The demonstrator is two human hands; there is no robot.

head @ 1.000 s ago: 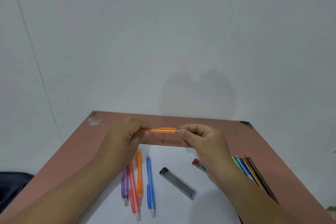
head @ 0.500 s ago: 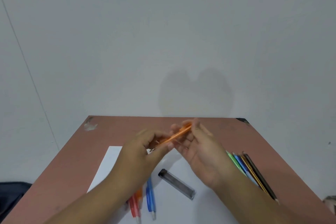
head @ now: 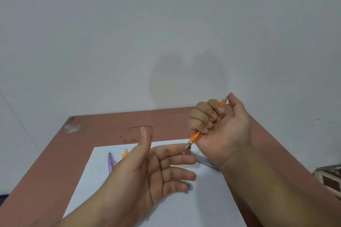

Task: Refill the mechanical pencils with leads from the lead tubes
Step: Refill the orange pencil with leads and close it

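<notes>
Right hand (head: 219, 125) is gripping an orange mechanical pencil (head: 196, 136) in a closed fist, palm turned toward the camera, fingers curled round the barrel and thumb lying alongside its upper end. Pencil is tilting, metal tip pointing down and left, cap end poking out near the thumb tip at the far right. Tip is sitting right at the index fingertip of the left hand (head: 147, 173), contact hard to tell. Left hand is holding nothing, palm up, fingers stretched out to the right, thumb sticking up. Both hands are hovering above a white paper sheet (head: 184, 208) lying on the reddish-brown surface (head: 103, 127). Clear lead tube (head: 204, 161) is lying on the sheet just beside the right wrist, partly hidden by the left fingers. Purple mechanical pencil (head: 110, 162) and a second orange pencil (head: 125, 153) are lying on the sheet at the left, mostly covered by the left hand. Patterned object (head: 330, 177) is showing at the right edge.
</notes>
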